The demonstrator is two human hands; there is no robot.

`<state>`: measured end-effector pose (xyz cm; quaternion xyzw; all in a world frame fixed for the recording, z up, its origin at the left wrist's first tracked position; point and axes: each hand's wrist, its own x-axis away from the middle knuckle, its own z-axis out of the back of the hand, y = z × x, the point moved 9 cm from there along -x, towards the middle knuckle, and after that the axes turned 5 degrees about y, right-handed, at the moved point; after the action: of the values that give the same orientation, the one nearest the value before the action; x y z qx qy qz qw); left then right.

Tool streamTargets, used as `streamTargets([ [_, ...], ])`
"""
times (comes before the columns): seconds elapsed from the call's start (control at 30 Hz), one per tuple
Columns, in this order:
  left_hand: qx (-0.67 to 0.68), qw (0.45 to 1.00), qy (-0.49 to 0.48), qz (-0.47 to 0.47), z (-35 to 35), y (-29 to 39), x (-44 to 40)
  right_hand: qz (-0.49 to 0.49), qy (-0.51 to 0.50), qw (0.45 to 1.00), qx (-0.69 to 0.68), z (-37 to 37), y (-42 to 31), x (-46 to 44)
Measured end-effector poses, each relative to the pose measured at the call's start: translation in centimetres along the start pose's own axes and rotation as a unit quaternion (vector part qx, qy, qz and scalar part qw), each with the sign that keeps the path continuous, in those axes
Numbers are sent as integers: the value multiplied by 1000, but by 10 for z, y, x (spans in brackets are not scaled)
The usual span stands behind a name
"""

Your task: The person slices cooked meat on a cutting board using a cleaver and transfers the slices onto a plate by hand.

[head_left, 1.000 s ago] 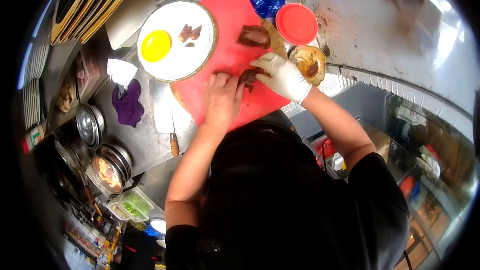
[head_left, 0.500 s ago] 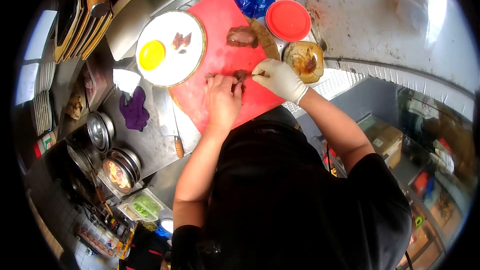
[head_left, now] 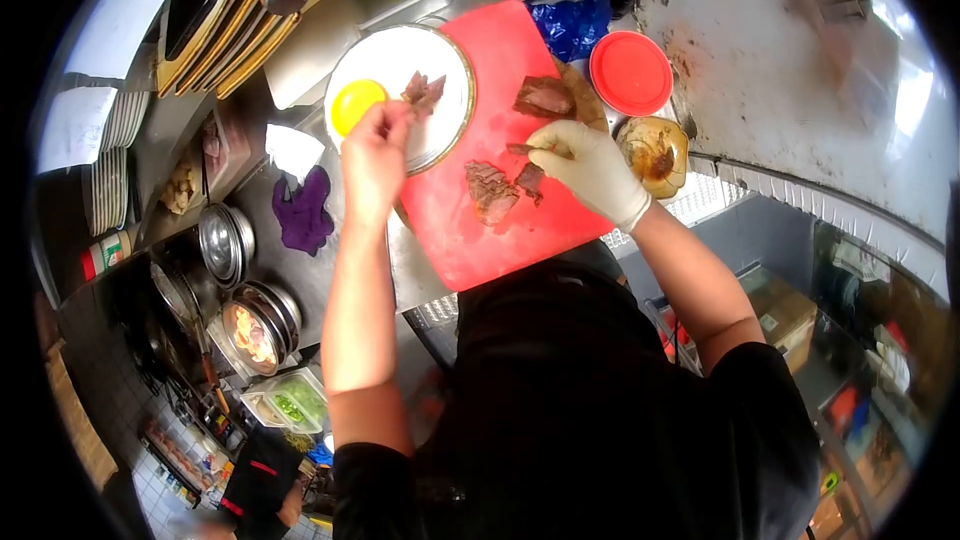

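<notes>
My bare left hand [head_left: 375,155] is over the white round plate [head_left: 440,145], its fingers pinched together beside a few slices of cooked meat [head_left: 422,93]. What those fingers hold, if anything, I cannot make out. A round yellow item [head_left: 356,105] also sits on that plate, partly behind the hand. My right hand [head_left: 585,170], in a pale glove, is closed on a small dark strip of meat [head_left: 519,149] above the red cutting board [head_left: 450,240]. On the board lie a larger cut piece of meat [head_left: 491,192], a smaller scrap [head_left: 530,182] and a browned chunk [head_left: 544,96].
Right of the board are a red lid [head_left: 631,73] and a bowl with brown residue [head_left: 655,155]. A crumpled blue bag [head_left: 572,25] is behind it. To the left lie a purple cloth [head_left: 303,210] and metal bowls [head_left: 226,243]. A person [head_left: 260,480] is at lower left.
My left hand has moved from the meat on the board to the plate, uncovering the cut piece. The right hand has lifted slightly away from that meat. The whole view has shifted.
</notes>
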<state>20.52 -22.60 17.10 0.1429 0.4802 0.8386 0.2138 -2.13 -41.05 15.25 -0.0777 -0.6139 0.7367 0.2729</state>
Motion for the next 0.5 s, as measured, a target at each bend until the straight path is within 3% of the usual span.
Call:
streamTargets([
  [0.13,-157,986,2,-52,11,4,-63,45,33,998,14,-20,-20,-32],
  [0.5,-91,984,-147,-48,-31,-53,-143,3,49,999,-9,-52,-32,-117],
])
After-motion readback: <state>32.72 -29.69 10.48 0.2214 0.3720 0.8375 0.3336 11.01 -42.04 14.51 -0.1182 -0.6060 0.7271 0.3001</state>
